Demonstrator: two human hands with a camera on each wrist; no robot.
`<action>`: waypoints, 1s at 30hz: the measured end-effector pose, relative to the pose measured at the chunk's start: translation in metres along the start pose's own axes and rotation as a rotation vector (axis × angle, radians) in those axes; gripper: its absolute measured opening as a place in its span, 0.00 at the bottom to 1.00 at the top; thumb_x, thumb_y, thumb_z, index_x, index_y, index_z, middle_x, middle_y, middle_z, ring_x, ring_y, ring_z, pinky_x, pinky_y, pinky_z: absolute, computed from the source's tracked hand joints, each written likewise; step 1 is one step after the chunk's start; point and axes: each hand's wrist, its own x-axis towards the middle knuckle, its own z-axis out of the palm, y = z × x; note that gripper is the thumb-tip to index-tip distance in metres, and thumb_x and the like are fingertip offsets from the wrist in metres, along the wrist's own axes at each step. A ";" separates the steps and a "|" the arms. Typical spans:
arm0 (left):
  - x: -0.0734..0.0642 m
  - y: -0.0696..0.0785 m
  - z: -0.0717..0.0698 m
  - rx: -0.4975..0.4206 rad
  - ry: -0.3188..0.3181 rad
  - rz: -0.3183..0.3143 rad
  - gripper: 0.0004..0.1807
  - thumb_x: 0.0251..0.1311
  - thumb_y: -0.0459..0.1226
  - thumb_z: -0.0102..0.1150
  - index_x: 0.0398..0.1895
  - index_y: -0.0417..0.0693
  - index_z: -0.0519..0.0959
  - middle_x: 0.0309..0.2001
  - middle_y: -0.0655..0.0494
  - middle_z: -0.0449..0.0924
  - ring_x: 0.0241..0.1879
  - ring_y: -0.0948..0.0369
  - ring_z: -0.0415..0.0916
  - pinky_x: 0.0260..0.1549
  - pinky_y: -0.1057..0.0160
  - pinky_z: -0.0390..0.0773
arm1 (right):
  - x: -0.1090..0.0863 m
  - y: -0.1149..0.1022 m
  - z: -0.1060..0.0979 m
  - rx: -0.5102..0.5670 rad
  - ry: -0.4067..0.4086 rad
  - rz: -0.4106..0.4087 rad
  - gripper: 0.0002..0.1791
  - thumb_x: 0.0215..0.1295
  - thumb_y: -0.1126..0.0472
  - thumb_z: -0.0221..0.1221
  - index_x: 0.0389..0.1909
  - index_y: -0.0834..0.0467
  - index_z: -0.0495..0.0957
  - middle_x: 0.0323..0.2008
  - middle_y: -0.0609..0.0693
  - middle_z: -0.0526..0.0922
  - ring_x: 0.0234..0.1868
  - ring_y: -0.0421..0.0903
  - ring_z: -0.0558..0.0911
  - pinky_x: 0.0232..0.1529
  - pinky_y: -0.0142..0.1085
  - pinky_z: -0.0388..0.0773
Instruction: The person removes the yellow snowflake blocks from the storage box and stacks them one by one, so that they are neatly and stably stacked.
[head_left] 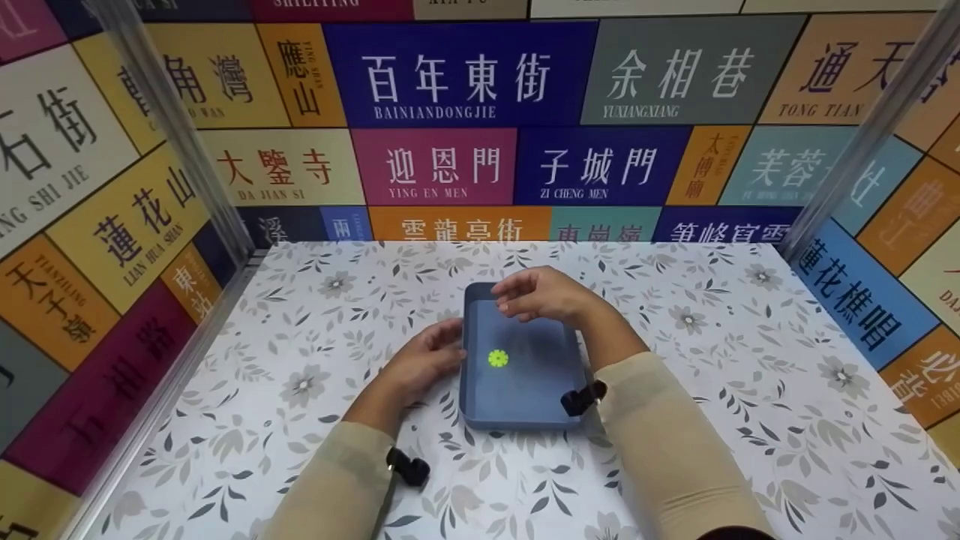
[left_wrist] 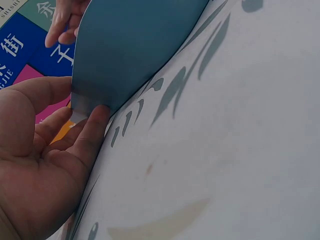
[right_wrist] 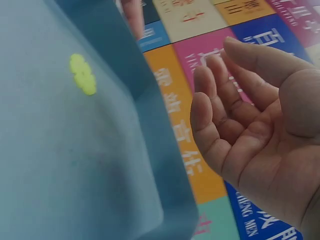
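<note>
A shallow blue-grey rectangular tray [head_left: 525, 390] lies on the table. On its floor, left of the middle, sits a small yellow-green flower-shaped piece [head_left: 498, 358], also seen in the right wrist view. My left hand [head_left: 427, 364] is at the tray's left side; in the left wrist view its thumb reaches the rim and a fingertip touches the outer wall [left_wrist: 125, 50]. Over the far part of the tray hovers my right hand [head_left: 544, 294], its fingers loosely bent, with nothing in them. The right wrist view shows its bare palm [right_wrist: 265, 145].
A white tablecloth [head_left: 300, 450] with grey flowers and leaves covers the table. Coloured panels [head_left: 457, 75] with printed characters stand behind and on both sides. Metal posts [head_left: 176, 127] rise at the back corners. Each sleeve carries a small black clip-like device [head_left: 409, 469].
</note>
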 end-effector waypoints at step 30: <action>0.001 -0.003 -0.001 -0.009 -0.002 0.005 0.38 0.67 0.28 0.63 0.81 0.44 0.66 0.80 0.44 0.68 0.77 0.47 0.71 0.71 0.54 0.78 | 0.028 0.037 0.017 -0.372 -0.359 0.074 0.27 0.57 0.69 0.75 0.59 0.51 0.85 0.53 0.47 0.87 0.50 0.41 0.82 0.46 0.31 0.82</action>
